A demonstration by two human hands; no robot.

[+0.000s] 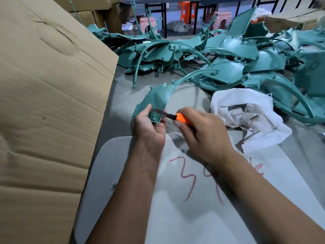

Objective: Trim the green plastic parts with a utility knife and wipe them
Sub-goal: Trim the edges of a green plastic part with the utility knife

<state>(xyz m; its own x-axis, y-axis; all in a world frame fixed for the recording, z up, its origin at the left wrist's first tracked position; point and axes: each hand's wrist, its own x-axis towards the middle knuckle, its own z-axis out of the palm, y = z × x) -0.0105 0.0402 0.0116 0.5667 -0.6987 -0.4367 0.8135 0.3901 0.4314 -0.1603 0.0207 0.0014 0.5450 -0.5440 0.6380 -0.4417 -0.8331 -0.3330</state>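
Grey tabletop (123, 106) filled the middle of the frame, with a big cardboard sheet (49, 103) leaning across the left side and a heap of green plastic parts (228, 55) piled along the top right. Left hand (149, 124) gripped one green plastic part (156, 99) by its lower end, thumb curled over the face, so most of the piece stuck up and away above the grip. Right hand (198, 131) was clenched round the orange utility knife (182, 118), blade pointing left and touching the part just beside the left thumb. White rag (246, 117) lay crumpled just right of the hands. Pale board with red scribbles (184, 182) sat under the forearms.
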